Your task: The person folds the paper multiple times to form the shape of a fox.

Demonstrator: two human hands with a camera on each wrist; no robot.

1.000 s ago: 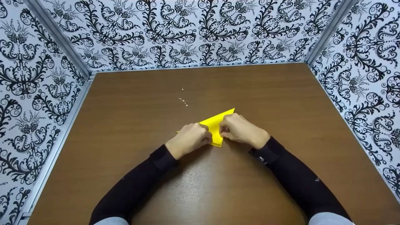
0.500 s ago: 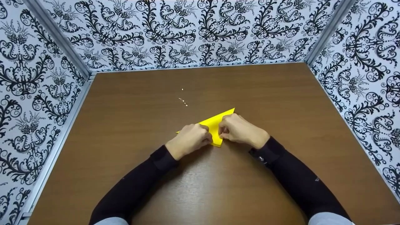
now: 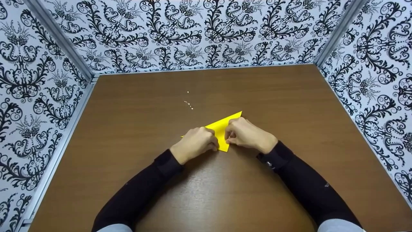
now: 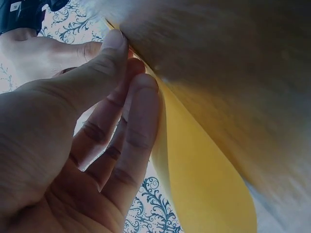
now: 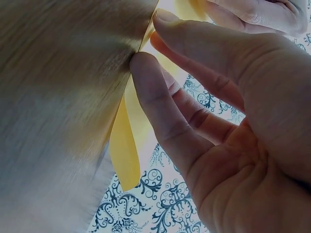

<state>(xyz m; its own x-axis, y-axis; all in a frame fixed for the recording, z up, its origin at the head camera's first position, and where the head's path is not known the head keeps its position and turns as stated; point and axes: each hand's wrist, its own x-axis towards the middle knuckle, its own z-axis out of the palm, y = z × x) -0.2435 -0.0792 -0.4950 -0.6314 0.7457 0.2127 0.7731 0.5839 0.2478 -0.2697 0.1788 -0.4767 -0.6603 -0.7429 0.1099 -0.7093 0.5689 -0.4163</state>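
A folded sheet of yellow paper (image 3: 222, 130) lies slantwise on the brown table, its upper layer curving loosely in both wrist views. The left hand (image 3: 195, 143) covers the sheet's left part, leaving one pointed corner showing beyond the knuckles. Its thumb and fingertips pinch the near edge of the paper (image 4: 204, 179) against the tabletop. On the other side, the right hand (image 3: 249, 133) has curled fingers, and its thumb and index finger pinch the right part of the edge. In the right wrist view, a flap of paper (image 5: 126, 150) bends up past the index finger.
Several tiny pale scraps (image 3: 190, 105) lie on the table (image 3: 145, 103) beyond the paper. White panels (image 3: 199, 35) with black scrollwork stand at the back and both sides, joined by grey metal posts (image 3: 339, 32). Dark sleeves cover both forearms.
Both hands stay at the same spot on the yellow paper. The left fingertips shift very slightly along its near edge, and the near corner appears flatter.
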